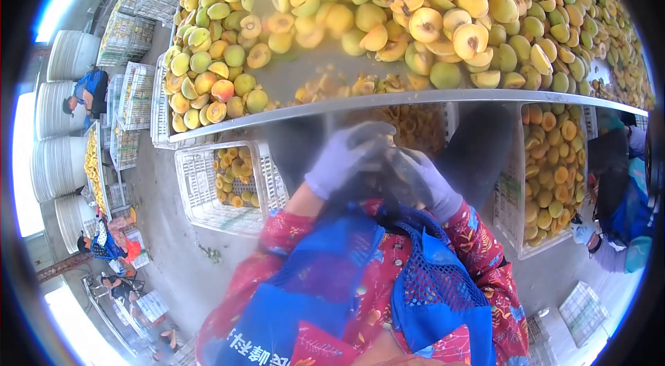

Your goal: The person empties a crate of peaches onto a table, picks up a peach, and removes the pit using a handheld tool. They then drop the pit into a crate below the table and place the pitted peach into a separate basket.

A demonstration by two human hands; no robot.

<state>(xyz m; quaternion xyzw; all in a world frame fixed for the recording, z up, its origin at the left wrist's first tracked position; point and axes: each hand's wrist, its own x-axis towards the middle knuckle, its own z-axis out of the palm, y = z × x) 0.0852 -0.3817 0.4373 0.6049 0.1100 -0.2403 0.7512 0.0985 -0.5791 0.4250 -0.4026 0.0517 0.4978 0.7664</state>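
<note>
My left hand (350, 157), in a lilac glove with dark grey palm and fingers, is curled in front of my chest, just below the table edge. A small yellowish bit, perhaps fruit, shows at its fingertips, too blurred to name. Close beside it is my right hand (424, 179) in a matching glove, its fingers bent inward towards the left. What the right fingers hold is hidden. Above both hands, a metal table (312, 68) bears a large heap of yellow-green peaches (370, 16), many cut in half, some with brown pits showing. Small fruit scraps (360, 84) lie near its edge.
A white crate (222, 186) partly filled with fruit stands at left below the table. Another crate of halved fruit (551, 172) stands at right, near a co-worker's arm (609, 255). Stacked crates (131, 96), large white tubs (59, 113) and other people are at far left.
</note>
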